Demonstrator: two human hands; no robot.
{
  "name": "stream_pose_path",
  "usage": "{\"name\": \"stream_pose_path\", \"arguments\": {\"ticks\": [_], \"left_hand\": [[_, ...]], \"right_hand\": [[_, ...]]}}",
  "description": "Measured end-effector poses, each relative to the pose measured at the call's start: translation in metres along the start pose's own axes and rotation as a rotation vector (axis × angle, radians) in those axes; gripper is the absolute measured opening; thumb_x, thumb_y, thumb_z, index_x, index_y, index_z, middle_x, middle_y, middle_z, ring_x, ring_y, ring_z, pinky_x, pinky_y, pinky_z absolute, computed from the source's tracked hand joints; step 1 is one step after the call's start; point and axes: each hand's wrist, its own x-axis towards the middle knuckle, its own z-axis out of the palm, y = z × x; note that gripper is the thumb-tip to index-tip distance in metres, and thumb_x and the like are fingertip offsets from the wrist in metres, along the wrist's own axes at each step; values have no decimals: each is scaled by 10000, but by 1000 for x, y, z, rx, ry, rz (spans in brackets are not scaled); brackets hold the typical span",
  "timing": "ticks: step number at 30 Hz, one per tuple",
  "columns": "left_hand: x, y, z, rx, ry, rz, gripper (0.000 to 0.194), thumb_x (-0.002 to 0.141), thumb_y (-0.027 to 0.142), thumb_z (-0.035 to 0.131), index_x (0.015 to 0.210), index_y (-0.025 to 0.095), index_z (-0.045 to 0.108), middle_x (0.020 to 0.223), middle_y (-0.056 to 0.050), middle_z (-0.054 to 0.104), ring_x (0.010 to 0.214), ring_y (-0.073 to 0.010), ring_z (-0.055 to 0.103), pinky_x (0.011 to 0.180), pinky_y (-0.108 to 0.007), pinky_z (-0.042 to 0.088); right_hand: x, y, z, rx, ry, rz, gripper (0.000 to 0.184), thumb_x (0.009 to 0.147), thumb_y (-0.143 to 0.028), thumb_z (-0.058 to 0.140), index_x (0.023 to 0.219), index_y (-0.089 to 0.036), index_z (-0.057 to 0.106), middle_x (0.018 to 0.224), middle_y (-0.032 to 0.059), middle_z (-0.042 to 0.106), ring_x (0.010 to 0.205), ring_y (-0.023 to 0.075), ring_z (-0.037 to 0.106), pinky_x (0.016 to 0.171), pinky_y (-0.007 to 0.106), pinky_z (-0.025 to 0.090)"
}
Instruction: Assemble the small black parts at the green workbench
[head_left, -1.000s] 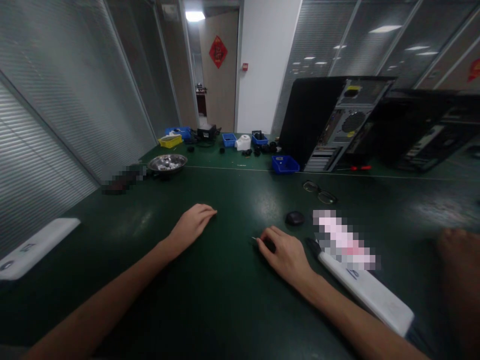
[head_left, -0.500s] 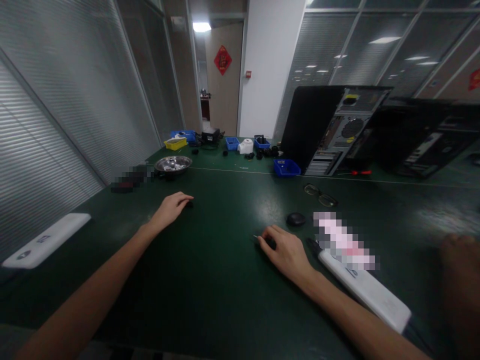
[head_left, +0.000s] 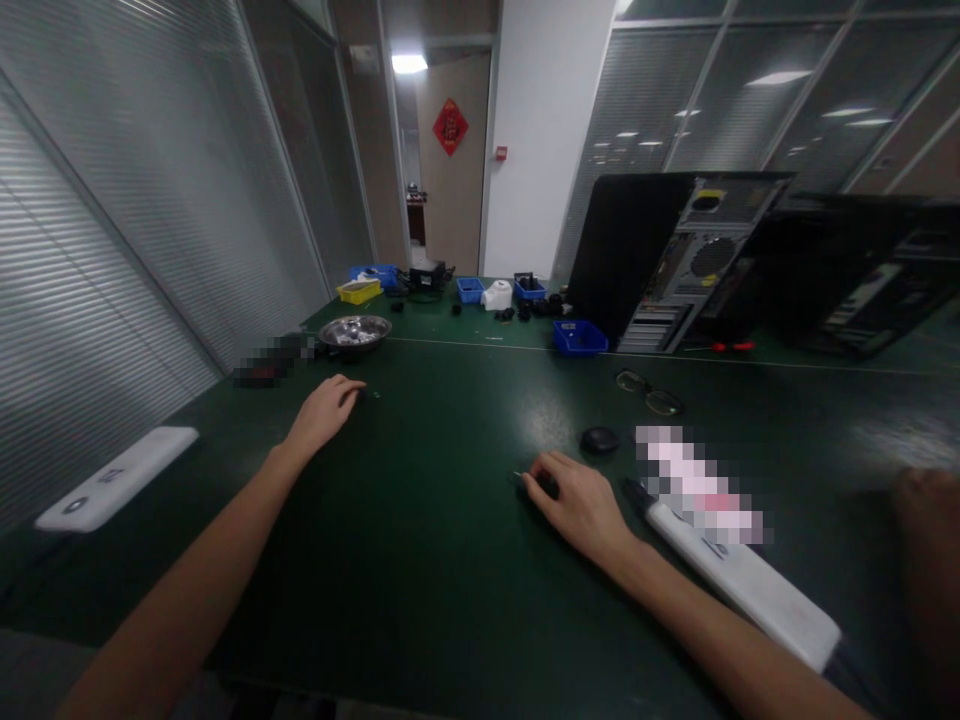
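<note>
My left hand (head_left: 324, 412) is over the left part of the green table, a little in front of a shiny metal bowl (head_left: 355, 333) with small bright pieces in it. Its thumb and fingers are pinched together; what they hold, if anything, is hidden. A tiny pale piece (head_left: 376, 394) shows just right of those fingertips. My right hand (head_left: 581, 503) rests on the table near the middle, fingers curled, pinching a small thin shiny piece (head_left: 517, 475) whose tip sticks out to the left. A black computer mouse (head_left: 599, 440) is just beyond it.
White power strips lie at left (head_left: 120, 478) and right (head_left: 750, 585). Beyond the mouse are glasses (head_left: 649, 392), a blue bin (head_left: 580, 339) and a computer tower (head_left: 652, 262). A blurred hand of another person (head_left: 930, 505) is at the right edge. Small bins line the back.
My left hand has moved left, and a tiny pale piece now shows beside its fingertips. My right hand stays in place on the table. The whole view has shifted slightly.
</note>
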Motion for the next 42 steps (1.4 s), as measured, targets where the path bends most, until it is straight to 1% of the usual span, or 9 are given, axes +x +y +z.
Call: {"name": "stream_pose_path", "arguments": {"ticks": [4, 8, 15, 20, 24, 28, 31, 37, 42], "left_hand": [[2, 0, 3, -115, -28, -13, 357, 935, 330, 526, 1255, 245, 660, 1126, -77, 627, 975, -240, 627, 851, -365, 527], [4, -1, 5, -221, 5, -21, 430, 893, 256, 564, 1320, 231, 609, 1159, -82, 607, 980, -224, 632, 909, -376, 529], [6, 6, 8, -213, -102, 74, 308, 962, 315, 483, 1178, 239, 689, 1268, -74, 622, 1186, -242, 587, 1069, -416, 451], [15, 12, 11, -186, -191, 52, 372, 984, 357, 453, 1293, 257, 632, 1332, -66, 626, 1244, -235, 568, 1105, -425, 413], [16, -8, 6, -117, -155, -9, 381, 960, 372, 494, 1285, 244, 645, 1311, -73, 651, 1220, -248, 589, 1087, -412, 427], [5, -51, -9, -35, -25, -190, 375, 907, 351, 547, 1221, 201, 686, 1252, -91, 687, 1133, -269, 638, 1026, -389, 478], [-4, -74, -17, 35, 10, -311, 362, 901, 348, 540, 1191, 202, 701, 1201, -88, 708, 1082, -272, 656, 1004, -389, 491], [-5, -78, -17, 166, -26, -273, 394, 937, 348, 474, 1239, 188, 668, 1240, -122, 683, 1149, -314, 615, 1029, -443, 456], [-6, -75, -18, 184, -36, -261, 398, 945, 361, 452, 1248, 199, 653, 1279, -113, 665, 1175, -303, 597, 1035, -432, 445]], "right_hand": [[2, 1, 1, -4, 2, 3, 225, 979, -412, 507, 885, -248, 630, 907, 1, 674, 770, 161, 634, 637, 273, 376], [2, 0, 0, -7, -9, 9, 235, 985, -414, 498, 891, -247, 634, 917, 2, 676, 787, 163, 636, 653, 276, 386], [1, -1, -1, -7, -16, 9, 243, 989, -424, 494, 905, -248, 638, 926, -2, 678, 797, 162, 638, 663, 278, 394], [1, -2, -1, -9, -18, 15, 232, 985, -410, 499, 905, -245, 642, 923, 4, 681, 790, 163, 638, 659, 279, 395], [1, -3, -2, 2, -14, 13, 230, 985, -411, 502, 900, -244, 636, 918, 0, 677, 779, 158, 635, 654, 274, 393], [1, -2, -1, 6, -6, 3, 220, 983, -401, 509, 900, -244, 640, 918, 0, 677, 768, 156, 634, 650, 271, 391], [1, -1, 0, 7, 2, -6, 225, 986, -401, 504, 908, -243, 645, 913, 4, 678, 765, 157, 637, 659, 272, 396], [1, 0, 1, -19, -12, 2, 241, 984, -408, 493, 916, -242, 653, 918, 12, 687, 762, 160, 642, 657, 275, 401], [1, -1, 0, -16, -12, 1, 264, 990, -420, 474, 909, -243, 652, 933, 19, 691, 791, 171, 649, 670, 280, 408]]}}
